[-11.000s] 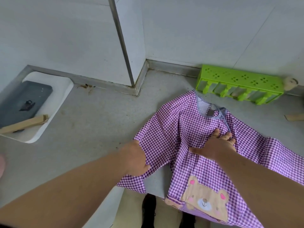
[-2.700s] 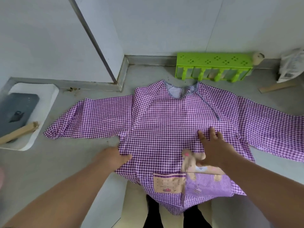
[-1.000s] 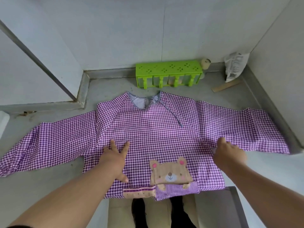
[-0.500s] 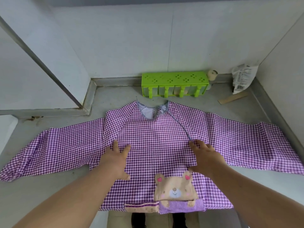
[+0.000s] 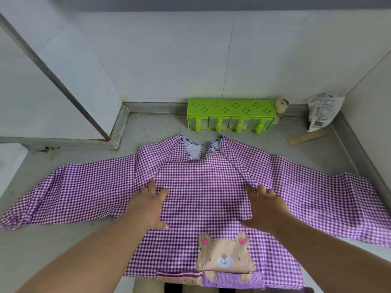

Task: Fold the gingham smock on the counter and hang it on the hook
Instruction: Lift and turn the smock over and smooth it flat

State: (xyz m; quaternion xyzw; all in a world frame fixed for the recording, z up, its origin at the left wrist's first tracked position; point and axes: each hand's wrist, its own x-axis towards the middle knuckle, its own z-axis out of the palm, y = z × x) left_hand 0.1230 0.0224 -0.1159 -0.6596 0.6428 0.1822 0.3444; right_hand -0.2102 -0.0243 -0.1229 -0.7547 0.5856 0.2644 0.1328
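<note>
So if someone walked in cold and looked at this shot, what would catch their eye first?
Most likely the purple gingham smock, spread flat on the grey counter with both sleeves stretched out and a bear patch near its hem. Next, the left hand and right hand pressing flat on its body. Behind the collar, a bright green rack stands against the wall.

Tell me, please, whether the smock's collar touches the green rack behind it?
Apart. The head view shows bare counter between the smock collar and the green rack.
</note>
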